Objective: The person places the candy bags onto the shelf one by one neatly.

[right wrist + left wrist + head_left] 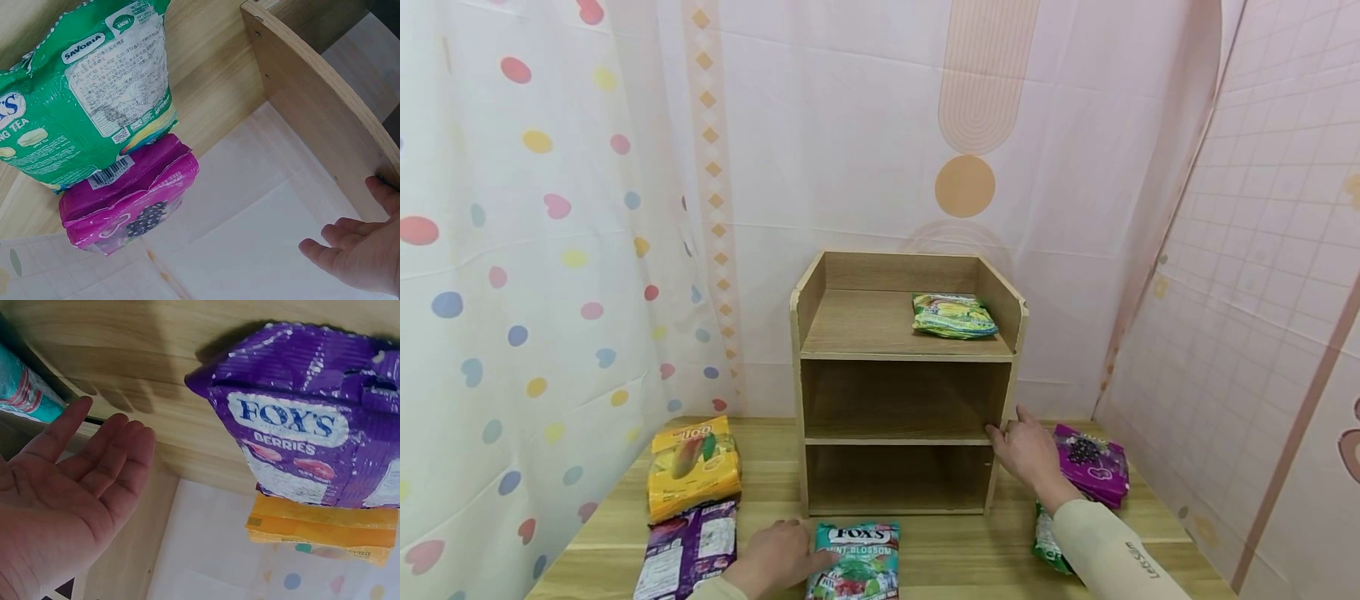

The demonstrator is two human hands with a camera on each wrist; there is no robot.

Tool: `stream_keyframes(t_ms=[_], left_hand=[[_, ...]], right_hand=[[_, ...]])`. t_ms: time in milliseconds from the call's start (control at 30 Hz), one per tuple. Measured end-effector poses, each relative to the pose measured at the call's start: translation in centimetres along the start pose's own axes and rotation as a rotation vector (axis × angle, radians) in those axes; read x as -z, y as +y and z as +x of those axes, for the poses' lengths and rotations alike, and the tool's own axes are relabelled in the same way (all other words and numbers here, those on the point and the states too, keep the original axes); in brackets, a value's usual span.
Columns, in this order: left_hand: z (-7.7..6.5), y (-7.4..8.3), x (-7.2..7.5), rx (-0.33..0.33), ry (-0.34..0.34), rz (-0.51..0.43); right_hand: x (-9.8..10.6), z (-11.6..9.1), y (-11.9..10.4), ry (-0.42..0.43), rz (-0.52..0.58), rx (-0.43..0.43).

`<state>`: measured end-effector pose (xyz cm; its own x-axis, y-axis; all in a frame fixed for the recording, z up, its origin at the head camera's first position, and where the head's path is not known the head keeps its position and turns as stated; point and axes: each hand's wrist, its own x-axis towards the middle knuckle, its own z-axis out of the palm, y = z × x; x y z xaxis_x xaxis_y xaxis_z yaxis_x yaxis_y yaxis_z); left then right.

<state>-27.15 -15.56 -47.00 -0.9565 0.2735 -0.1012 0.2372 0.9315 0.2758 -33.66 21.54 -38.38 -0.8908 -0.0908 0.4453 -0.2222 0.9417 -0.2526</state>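
Note:
My left hand [777, 557] is low in the head view, beside a teal FOX'S Mint Blossom candy bag [859, 573], its thumb overlapping the bag's left side. The left wrist view shows that palm with fingers extended and nothing held. Higher up, my right hand [1028, 454] is at the right side of a small wooden shelf [898, 441], thumb at the front edge of the side panel. Its other fingers [322, 253] are loosely bent in the right wrist view, with nothing in them. A green and yellow candy bag [955, 318] lies on the shelf's top tier.
Left of the shelf lie a yellow mango bag [691, 471] and a purple FOX'S Berries bag [688, 550]. On the right are a magenta bag with dark berries [1096, 467] and a green bag [115, 81]. Curtains hang behind and beside the wooden table [602, 558].

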Motion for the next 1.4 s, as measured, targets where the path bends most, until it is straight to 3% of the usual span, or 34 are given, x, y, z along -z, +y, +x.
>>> stream_keyframes(t_ms=[100, 267, 667, 967, 1400], left_hand=[[-0.1, 0.5, -0.2, 0.039, -0.021, 0.016], [-0.2, 0.8, -0.4, 0.042, -0.031, 0.011], [0.0, 0.9, -0.6, -0.046, 0.004, 0.032], [0.5, 1.0, -1.0, -0.015, -0.008, -0.056], [0.7, 1.5, -0.9, -0.089, 0.011, -0.126]], right_hand=[[0.1, 0.0, -0.1, -0.008, -0.001, -0.006], [0.2, -0.1, -0.2, -0.018, 0.002, -0.013], [0.2, -0.1, -0.1, -0.018, 0.007, -0.012], [0.1, -0.1, -0.1, -0.032, 0.017, -0.017], [0.0, -0.1, 0.0, -0.02, 0.02, -0.008]])
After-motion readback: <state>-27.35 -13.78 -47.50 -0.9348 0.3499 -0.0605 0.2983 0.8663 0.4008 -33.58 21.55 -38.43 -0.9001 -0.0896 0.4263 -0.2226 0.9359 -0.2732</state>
